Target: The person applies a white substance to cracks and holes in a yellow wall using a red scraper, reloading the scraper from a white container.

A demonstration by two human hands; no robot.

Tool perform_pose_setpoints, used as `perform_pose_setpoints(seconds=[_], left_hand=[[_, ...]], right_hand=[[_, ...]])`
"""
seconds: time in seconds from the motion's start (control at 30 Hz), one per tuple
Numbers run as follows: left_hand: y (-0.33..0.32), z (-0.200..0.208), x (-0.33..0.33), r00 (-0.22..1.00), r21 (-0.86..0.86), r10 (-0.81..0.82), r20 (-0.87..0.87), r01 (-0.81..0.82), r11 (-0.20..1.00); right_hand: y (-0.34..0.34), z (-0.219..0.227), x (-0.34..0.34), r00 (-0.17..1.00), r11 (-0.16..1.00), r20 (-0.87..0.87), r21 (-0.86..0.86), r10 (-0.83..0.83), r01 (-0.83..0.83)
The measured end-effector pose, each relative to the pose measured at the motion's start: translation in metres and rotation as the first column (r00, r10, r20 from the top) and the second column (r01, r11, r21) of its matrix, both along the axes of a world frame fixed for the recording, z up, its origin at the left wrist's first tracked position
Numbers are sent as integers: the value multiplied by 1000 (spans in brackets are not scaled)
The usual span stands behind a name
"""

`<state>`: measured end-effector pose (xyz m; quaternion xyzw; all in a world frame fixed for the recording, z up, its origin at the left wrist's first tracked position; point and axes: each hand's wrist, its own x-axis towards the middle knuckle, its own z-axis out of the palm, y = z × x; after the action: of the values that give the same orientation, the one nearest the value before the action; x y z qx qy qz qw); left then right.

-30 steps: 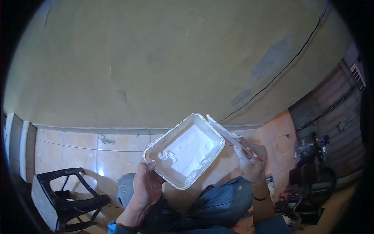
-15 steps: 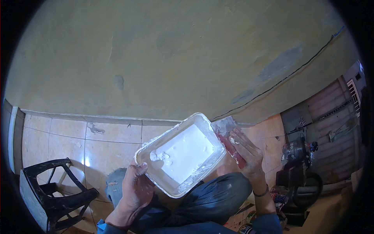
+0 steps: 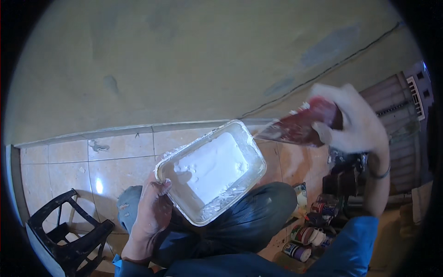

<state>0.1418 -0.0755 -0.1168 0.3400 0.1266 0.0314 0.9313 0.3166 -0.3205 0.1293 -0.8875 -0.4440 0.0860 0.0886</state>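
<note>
A rectangular plastic tub [image 3: 256,159] is tilted above my lap, its rim smeared with white. Thick white putty [image 3: 207,168], with a few lumps, covers its bottom. At the tub's left corner my left hand [image 3: 156,203] grips the rim, thumb on top and fingers hidden beneath. My right hand [image 3: 353,122] is raised beyond the right side of the tub, blurred by motion. It is closed round a red putty knife [image 3: 297,127] with white smears on it. The knife's blade points left, and its tip is close to the tub's upper right corner; whether they touch I cannot tell.
Ahead stands a greenish wall [image 3: 184,69] with grey patches and a dark cable [image 3: 323,74]. A black plastic stool [image 3: 69,231] lies tipped at the left on the tiled floor [image 3: 120,171]. Several paint cans [image 3: 297,251] and other items crowd the lower right.
My right hand has lifted the putty knife up and right from beside the tub, turning its blade to the left. The tub stays in my left hand, shifted slightly.
</note>
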Motion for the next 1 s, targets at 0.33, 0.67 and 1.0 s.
perform_pose_setpoints(seconds=[0.33,0.67,1.0], left_hand=[[5,15,-3,987,109,-156,48,150,983],[3,8,-6,993,113,-113,14,111,987],[-11,4,-7,990,6,-139,-32,139,990]], right_hand=[[74,30,1,981,874,58,-466,184,-137],[78,-1,-14,978,742,56,-661,200,-114],[45,-24,18,974,694,-166,-720,-157,-11]])
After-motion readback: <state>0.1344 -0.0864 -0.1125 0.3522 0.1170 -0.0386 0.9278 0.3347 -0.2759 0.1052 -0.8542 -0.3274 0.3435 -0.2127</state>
